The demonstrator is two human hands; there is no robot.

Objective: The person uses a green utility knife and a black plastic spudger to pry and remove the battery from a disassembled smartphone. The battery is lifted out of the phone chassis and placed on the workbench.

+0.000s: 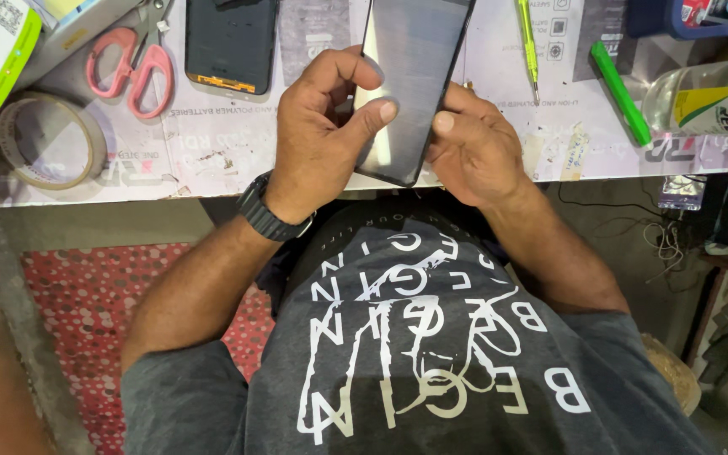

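My 2 hands clamp the dark glass panel (410, 84): left hand (326, 135), right hand (473, 147), its length pointing away.

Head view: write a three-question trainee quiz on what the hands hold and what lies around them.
1. True or false: both the left hand and the right hand hold the dark glass panel.
2. Which lies left of the dark phone on the bench? A) pink scissors B) green pen C) clear bottle
3. What does the left wrist wear?

Key: 1 true; 2 A; 3 a black watch.
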